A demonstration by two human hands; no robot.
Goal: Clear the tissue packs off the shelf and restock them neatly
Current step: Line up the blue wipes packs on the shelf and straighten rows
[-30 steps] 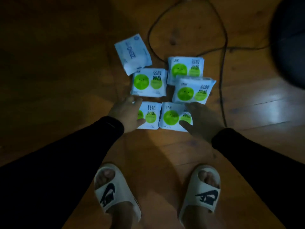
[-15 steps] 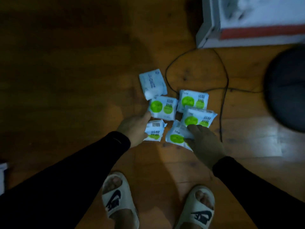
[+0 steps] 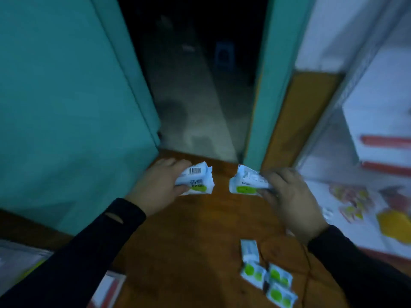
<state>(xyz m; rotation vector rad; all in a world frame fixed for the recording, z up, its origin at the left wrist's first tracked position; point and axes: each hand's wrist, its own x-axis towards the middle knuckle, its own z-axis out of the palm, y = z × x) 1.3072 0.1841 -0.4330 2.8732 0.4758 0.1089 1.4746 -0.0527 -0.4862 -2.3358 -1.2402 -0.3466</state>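
1. Change since half a second ago: both hands were down at the cluster of packs on the floor; now I am seeing them raised in front of the doorway, each carrying one pack, and the view is tilting up from the floor toward the door.
2. Left hand (image 3: 159,185): fingers are curling round the left pack (image 3: 196,181), thumb underneath; barcode side is facing up, green circle showing at its lower edge.
3. Right hand (image 3: 291,201): fingers are pinching the right pack (image 3: 245,183) by its right end; the pack is tilting, green circle at the bottom.
4. The two held packs are sitting apart, a gap of floor (image 3: 200,230) showing between them.
5. Floor packs (image 3: 270,277): four are lying bottom right, well below the hands. Three are showing green circles, overlapping one another; the fourth, plain white-blue (image 3: 250,250), is touching the group's upper edge.
6. Cable (image 3: 308,258): a thin dark line is running along the floor just right of the floor packs.
7. Shelf (image 3: 375,121): white unit with red strips is standing at right, blurred; I cannot tell what the coloured goods on its lower level are.
8. Teal door (image 3: 66,107) is standing left, teal frame (image 3: 264,96) right, dark doorway between.
9. Black sleeves are covering both forearms.
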